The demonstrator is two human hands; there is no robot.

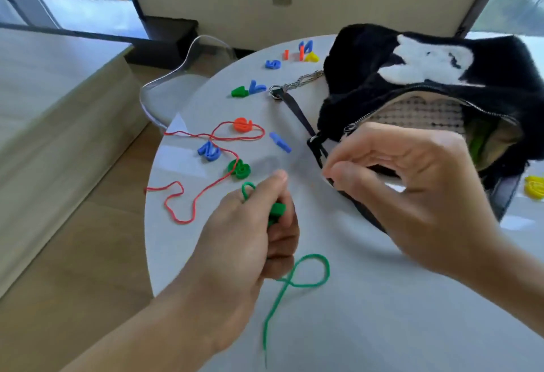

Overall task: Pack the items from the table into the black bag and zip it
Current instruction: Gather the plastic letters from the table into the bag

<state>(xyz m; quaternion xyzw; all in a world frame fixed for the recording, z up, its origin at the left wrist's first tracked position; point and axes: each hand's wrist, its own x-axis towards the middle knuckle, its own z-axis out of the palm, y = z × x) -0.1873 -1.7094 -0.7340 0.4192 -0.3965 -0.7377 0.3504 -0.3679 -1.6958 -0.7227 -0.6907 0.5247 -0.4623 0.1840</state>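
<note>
The black furry bag [382,83] with a white patch lies at the right of the round white table [368,313], its zip open and something green inside. My left hand [247,248] is closed around green pieces and a green cord [294,283] that trails toward me. My right hand [412,189] hovers by the bag's opening, fingers curled, thumb and forefinger pinched; I cannot see anything in it. Loose on the table lie a red cord [194,195], an orange number [243,125], blue pieces [209,151] [280,142] and a green number [239,168].
More coloured numbers lie at the table's far side [273,63] [248,89] [306,52]. A yellow piece [534,186] sits right of the bag. The bag's chain strap [300,82] runs across the table. A clear chair [176,92] stands beyond the left edge.
</note>
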